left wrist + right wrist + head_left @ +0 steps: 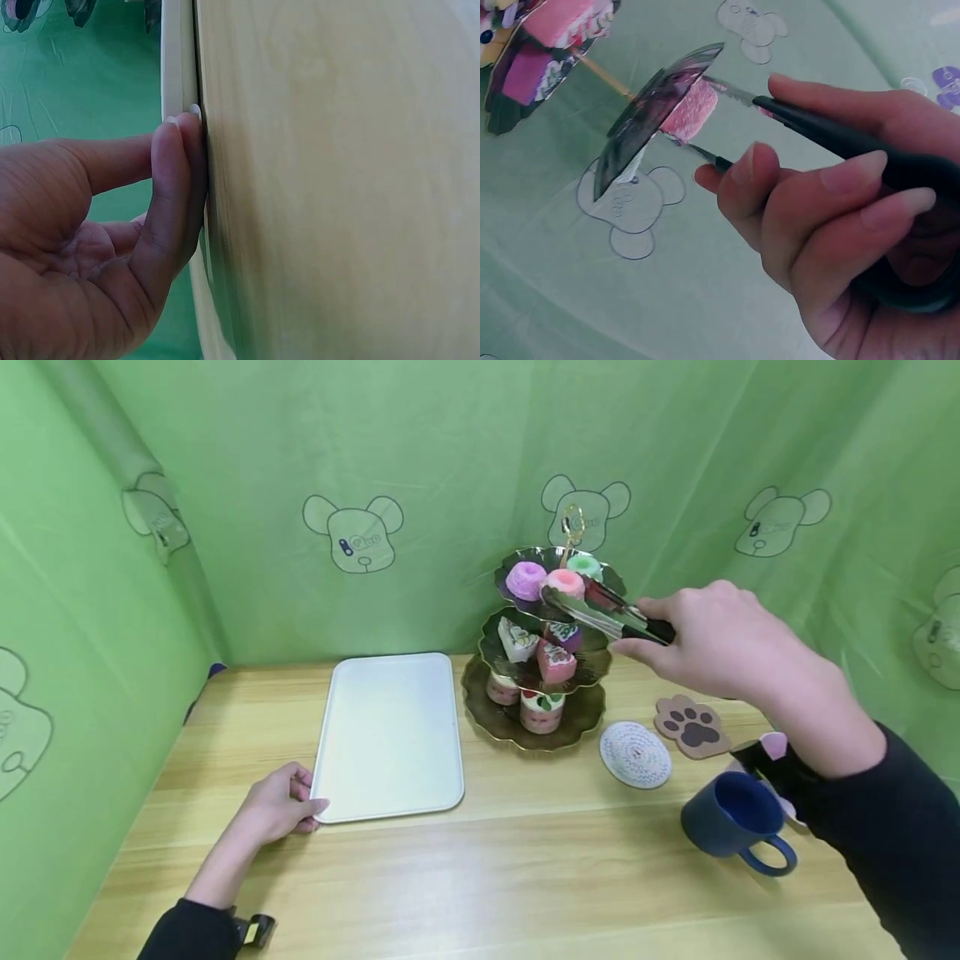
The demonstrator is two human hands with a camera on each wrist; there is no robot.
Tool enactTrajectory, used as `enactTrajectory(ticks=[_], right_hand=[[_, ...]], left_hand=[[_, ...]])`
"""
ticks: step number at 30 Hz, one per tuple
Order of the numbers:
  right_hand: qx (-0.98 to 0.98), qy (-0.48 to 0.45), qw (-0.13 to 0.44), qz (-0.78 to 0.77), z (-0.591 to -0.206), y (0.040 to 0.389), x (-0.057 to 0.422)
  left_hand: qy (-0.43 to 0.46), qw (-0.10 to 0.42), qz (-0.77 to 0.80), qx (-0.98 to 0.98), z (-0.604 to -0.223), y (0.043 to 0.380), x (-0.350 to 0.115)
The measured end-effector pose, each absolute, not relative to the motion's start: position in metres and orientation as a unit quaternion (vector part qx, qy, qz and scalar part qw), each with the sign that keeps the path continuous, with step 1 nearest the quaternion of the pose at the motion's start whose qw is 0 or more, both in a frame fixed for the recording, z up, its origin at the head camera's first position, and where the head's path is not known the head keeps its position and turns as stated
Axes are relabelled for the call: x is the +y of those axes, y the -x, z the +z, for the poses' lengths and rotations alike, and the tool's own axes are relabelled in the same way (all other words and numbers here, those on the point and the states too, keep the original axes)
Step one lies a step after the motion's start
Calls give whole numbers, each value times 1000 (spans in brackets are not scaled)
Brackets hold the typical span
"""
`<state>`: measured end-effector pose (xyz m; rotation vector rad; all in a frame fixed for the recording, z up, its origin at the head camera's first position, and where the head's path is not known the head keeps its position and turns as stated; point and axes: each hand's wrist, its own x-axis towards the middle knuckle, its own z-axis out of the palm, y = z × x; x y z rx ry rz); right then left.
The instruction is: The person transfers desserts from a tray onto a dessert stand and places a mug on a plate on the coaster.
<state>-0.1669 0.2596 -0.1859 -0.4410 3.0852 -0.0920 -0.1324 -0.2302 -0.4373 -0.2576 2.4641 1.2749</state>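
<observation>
Near the surface's back edge, right grip pinches tongs astride a pink donut; left grip pinches the tray, probably steadying it.

The head camera looks down at left grip and right grip; close wrist cameras each see their own too.

Green bear-print curtain — behind a pale wood-grain table.
</observation>
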Motion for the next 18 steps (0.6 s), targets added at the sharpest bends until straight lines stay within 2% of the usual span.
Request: enactTrajectory(ticks=[4, 14, 18], right_hand=[[989, 137, 46, -20, -181, 177, 264], [985, 154, 78, 20, -167, 190, 268], [980, 163, 111, 30, -161, 202, 268]], left_hand=[[92, 178, 452, 869, -436, 132, -230], [92, 177, 458, 866, -438, 133, -230], [93, 176, 459, 866, -440, 134, -231]])
